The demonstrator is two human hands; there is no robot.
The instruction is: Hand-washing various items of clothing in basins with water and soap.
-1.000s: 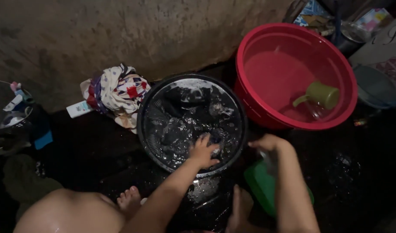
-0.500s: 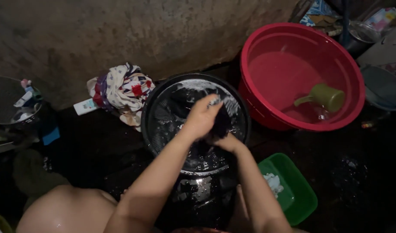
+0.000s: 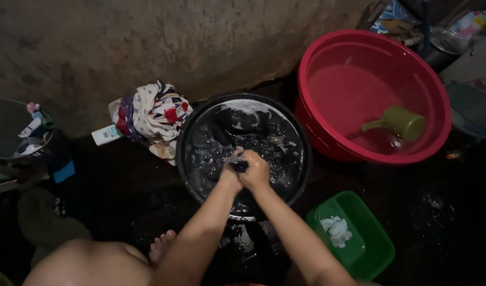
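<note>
A black basin [image 3: 185,159] of soapy water and dark laundry stands on the wet floor in front of me. Over its near side, my left hand [image 3: 230,173] and my right hand [image 3: 256,170] are pressed together, both gripping a small bunch of dark wet cloth [image 3: 238,163] between them. More dark clothes lie soaking in the suds behind my hands.
A red tub [image 3: 428,79] of water with an olive dipper [image 3: 404,122] sits at the right. A green tray [image 3: 367,241] holding white soap lies near right. A patterned cloth pile [image 3: 150,114] rests against the wall. A basket of toiletries [image 3: 15,132] stands at left.
My hands came down from above the basin's middle to its near side and closed together on the dark cloth. A second ago my right hand was at the green tray.
</note>
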